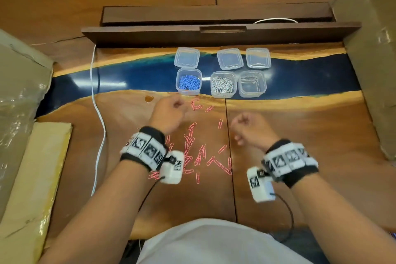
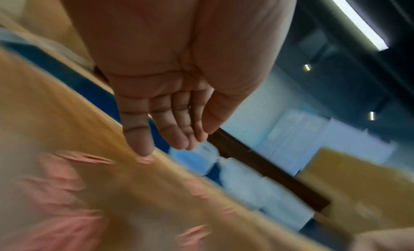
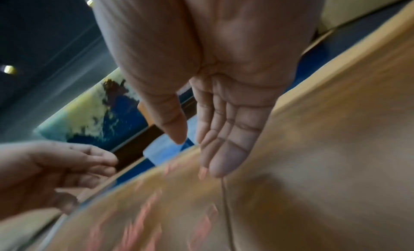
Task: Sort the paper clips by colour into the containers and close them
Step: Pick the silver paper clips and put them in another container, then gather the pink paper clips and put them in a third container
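Several pink paper clips (image 1: 192, 148) lie scattered on the wooden table between my wrists, and show as pink blur (image 2: 56, 210) in the left wrist view. Behind them stand three clear containers in a row: one with blue clips (image 1: 188, 82), one with silver clips (image 1: 222, 84), one empty (image 1: 252, 84). Their three lids (image 1: 229, 58) lie just beyond, off the containers. My left hand (image 1: 171, 111) (image 2: 174, 123) hovers near the blue container, fingers relaxed and empty. My right hand (image 1: 246, 127) (image 3: 219, 136) hovers right of the pink clips, also empty.
A white cable (image 1: 96, 113) runs down the table's left side. Cardboard boxes stand at left (image 1: 19, 75) and right (image 1: 370, 49). A dark wooden ledge (image 1: 214, 33) crosses behind the lids. A yellow pad (image 1: 36, 167) lies at the near left.
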`<state>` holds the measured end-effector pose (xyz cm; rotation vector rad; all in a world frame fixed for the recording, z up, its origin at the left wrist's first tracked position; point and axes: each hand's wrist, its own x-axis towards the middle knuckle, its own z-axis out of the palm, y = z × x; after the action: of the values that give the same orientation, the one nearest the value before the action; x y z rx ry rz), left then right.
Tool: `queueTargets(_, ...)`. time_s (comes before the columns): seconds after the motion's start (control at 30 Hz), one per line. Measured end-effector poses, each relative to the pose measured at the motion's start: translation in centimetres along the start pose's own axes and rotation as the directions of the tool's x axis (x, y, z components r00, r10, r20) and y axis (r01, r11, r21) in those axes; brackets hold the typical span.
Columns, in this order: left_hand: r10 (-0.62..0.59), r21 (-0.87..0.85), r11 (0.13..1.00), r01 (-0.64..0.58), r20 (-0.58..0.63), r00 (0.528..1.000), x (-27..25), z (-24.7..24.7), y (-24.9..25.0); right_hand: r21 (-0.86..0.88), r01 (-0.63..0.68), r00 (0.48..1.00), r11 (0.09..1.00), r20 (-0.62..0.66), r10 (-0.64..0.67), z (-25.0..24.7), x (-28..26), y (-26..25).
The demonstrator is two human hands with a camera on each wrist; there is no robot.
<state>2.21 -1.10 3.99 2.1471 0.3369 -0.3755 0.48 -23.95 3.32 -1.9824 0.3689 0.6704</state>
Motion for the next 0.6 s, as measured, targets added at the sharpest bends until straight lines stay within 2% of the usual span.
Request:
queueTargets(0.1, -0.098, 0.234, 0.964, 0.126, -0.129, 0.987, -2.0, -1.7, -5.5, -0.295, -0.066, 0.989, 0.953, 0.108, 0.102, 2.3, -3.1, 4.5)
queueTargets(0.2, -0.128, 0.31, 0.936, 0.168, -0.146, 0.981, -3.9, -2.2, -8.3, -0.434, 0.0, 0.997, 0.901, 0.069, 0.034, 5.1, -4.5, 6.7)
queueTargets(0.33, -0.087, 0.309, 0.943, 0.121, -0.119, 0.989, -5.2, -1.0, -9.4, -0.426, 0.073, 0.997, 0.902, 0.027, -0.068, 8.8, -4.4, 6.1)
queueTargets(0.47, 0.013, 0.281, 0.96, -0.006, -0.024, 1.0, -5.5, 0.2, -9.4, -0.273, 0.13, 0.99, 0.953, 0.094, -0.108, 10.4, -3.6, 4.5)
queueTargets(0.53, 0.048, 0.236, 0.971, -0.039, -0.032, 0.998, -5.4, 0.0, -9.6, -0.245, 0.175, 0.984, 0.954, 0.019, -0.175, 9.9, -2.4, 3.5)
queueTargets(0.6, 0.083, 0.236, 0.97, -0.058, -0.099, 0.992, -4.7, -0.7, -9.9, -0.374, 0.228, 0.953, 0.899, -0.104, -0.285, 8.9, -0.7, 3.0)
